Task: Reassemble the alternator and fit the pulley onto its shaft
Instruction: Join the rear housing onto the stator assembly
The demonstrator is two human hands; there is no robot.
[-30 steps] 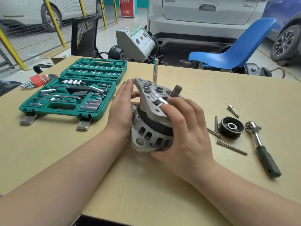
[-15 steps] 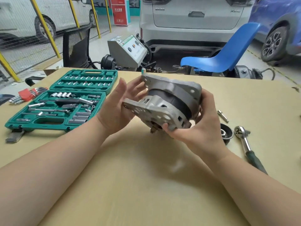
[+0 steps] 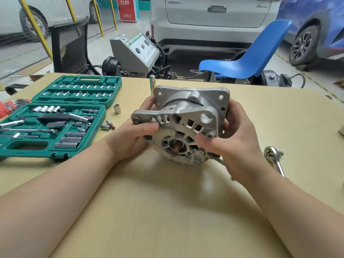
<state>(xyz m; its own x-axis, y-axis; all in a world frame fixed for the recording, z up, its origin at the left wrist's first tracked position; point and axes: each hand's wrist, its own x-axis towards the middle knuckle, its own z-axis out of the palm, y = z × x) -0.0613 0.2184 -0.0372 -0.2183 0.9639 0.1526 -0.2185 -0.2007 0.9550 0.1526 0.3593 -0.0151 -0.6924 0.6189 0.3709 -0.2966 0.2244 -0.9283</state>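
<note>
Alternator (image 3: 186, 120) is up off the table (image 3: 167, 211) right now, we've got it held between both hands with the vented end and its coppery shaft stub (image 3: 175, 150) tipped toward us. Our left hand (image 3: 134, 135) grips the mounting ear side, thumb curled over the front edge, fingers wrapped behind. Our right hand (image 3: 236, 140) grips the other side, thumb pinching the front rim and fingers round the back of the housing. Can't see the pulley anywhere in this shot. Ratchet (image 3: 273, 157) lies on the table just right of our right wrist. Off to the left sits the open green socket case (image 3: 55, 116), with a loose socket (image 3: 117, 108) standing near its corner and a couple of small bits (image 3: 108, 125) lying beside it. Behind the alternator a metal rod (image 3: 152, 84) stands upright. Past the table edge there's a blue chair (image 3: 247, 58).
</note>
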